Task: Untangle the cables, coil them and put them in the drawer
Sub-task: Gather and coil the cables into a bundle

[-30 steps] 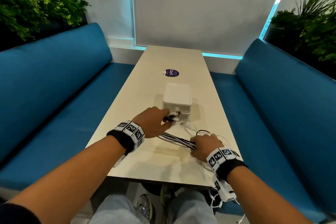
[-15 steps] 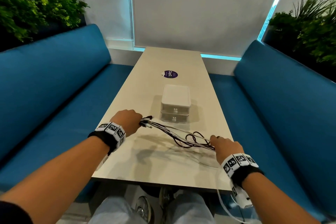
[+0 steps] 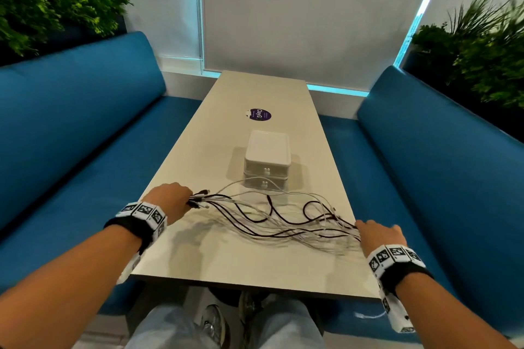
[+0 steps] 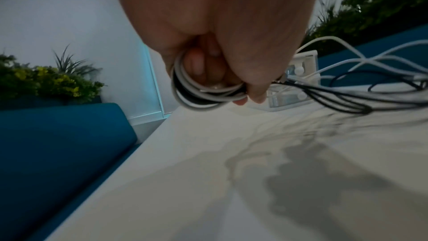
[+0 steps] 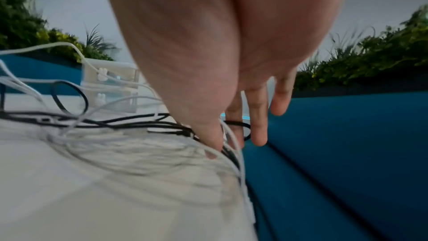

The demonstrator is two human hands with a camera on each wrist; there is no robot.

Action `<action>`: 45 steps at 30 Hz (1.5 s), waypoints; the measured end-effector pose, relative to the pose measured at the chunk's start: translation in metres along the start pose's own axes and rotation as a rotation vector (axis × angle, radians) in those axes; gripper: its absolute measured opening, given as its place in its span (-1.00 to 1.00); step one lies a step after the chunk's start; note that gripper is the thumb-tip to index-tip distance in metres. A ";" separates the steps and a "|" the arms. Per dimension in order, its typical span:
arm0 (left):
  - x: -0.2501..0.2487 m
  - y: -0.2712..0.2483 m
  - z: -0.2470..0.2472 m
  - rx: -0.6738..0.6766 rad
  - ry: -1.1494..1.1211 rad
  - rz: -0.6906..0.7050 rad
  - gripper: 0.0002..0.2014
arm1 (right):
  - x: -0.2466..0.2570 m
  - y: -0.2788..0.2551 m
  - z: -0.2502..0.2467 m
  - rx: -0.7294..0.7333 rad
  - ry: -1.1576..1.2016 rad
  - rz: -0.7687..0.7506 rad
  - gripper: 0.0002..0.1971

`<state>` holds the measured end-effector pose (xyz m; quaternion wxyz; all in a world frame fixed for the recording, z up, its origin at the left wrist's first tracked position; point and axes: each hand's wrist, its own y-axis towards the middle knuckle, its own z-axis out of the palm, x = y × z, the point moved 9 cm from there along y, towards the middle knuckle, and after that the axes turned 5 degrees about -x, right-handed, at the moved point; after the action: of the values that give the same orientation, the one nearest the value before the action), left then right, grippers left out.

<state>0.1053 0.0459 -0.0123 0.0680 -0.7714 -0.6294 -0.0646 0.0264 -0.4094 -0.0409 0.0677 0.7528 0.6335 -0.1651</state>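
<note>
A bundle of thin black and white cables (image 3: 278, 218) lies spread across the near end of the table. My left hand (image 3: 170, 201) grips one end of the bundle at the table's left side. In the left wrist view its fingers (image 4: 197, 65) curl round looped white and black cables (image 4: 208, 96). At the right table edge my right hand (image 3: 380, 235) holds the other end. The cables (image 5: 104, 122) run between its thumb (image 5: 208, 135) and forefinger while the other fingers hang straight. A small white two-drawer box (image 3: 266, 161) stands just beyond the cables, both drawers closed.
The long pale table (image 3: 226, 258) runs away from me, with a purple round sticker (image 3: 260, 114) behind the box. Blue benches flank it on the left (image 3: 71, 136) and right (image 3: 439, 164). Plants stand behind both benches. My knees are under the near edge.
My hands have drawn apart. The left went from the drawer box to the table's left side, the right to the right edge. The bunched cables now stretch out and fan between them.
</note>
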 end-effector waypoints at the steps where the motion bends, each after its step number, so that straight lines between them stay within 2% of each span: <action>1: -0.005 0.001 -0.002 -0.008 -0.011 0.008 -0.72 | 0.005 0.000 0.000 0.006 0.020 -0.014 -0.58; 4: -0.017 0.002 -0.009 -0.035 -0.023 0.024 -0.71 | 0.016 -0.001 -0.006 -0.019 0.097 -0.007 -0.45; 7: -0.018 0.003 -0.017 -0.048 -0.012 0.029 -0.72 | 0.022 -0.002 -0.026 -0.122 0.206 -0.011 -0.24; 10: -0.015 0.001 -0.020 -0.056 0.002 0.031 -0.71 | 0.043 -0.001 -0.045 -0.183 0.356 -0.141 -0.18; 14: -0.014 -0.005 -0.019 -0.057 0.022 0.047 -0.71 | 0.085 -0.008 -0.054 -0.170 0.510 -0.334 -0.19; 17: -0.012 -0.011 -0.014 -0.053 0.009 0.045 -0.71 | 0.102 -0.008 -0.042 -0.041 0.674 -0.298 -0.21; 20: -0.009 -0.013 -0.016 -0.056 -0.010 0.024 -0.73 | 0.108 -0.006 -0.024 0.083 0.587 -0.263 -0.12; 21: -0.008 -0.013 -0.018 -0.064 -0.018 0.014 -0.73 | 0.104 -0.005 -0.023 0.070 0.500 -0.256 -0.19; 25: -0.010 -0.010 -0.028 -0.096 -0.029 0.000 -0.73 | 0.083 -0.004 -0.022 -0.057 0.108 -0.214 -0.67; 28: -0.017 -0.004 -0.033 -0.109 -0.029 0.014 -0.71 | 0.062 -0.009 -0.013 -0.062 -0.028 -0.143 -0.71; 34: -0.008 0.001 -0.046 -0.150 0.014 -0.019 -0.71 | 0.010 -0.020 0.002 -0.015 0.081 0.082 -0.60; 37: 0.004 0.000 -0.052 -0.168 0.028 -0.054 -0.72 | -0.020 -0.026 0.018 0.053 0.088 0.151 -0.69; 41: -0.004 -0.002 -0.046 -0.149 -0.003 -0.031 -0.71 | -0.033 -0.031 0.017 0.030 0.027 0.178 -0.78; 45: -0.020 -0.002 -0.044 -0.164 -0.033 -0.002 -0.72 | -0.009 -0.022 0.002 -0.043 0.115 0.113 -0.60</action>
<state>0.0987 0.0185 0.0268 -0.0058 -0.7746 -0.6240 -0.1031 0.0031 -0.4146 -0.0372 0.0568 0.7939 0.5965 -0.1039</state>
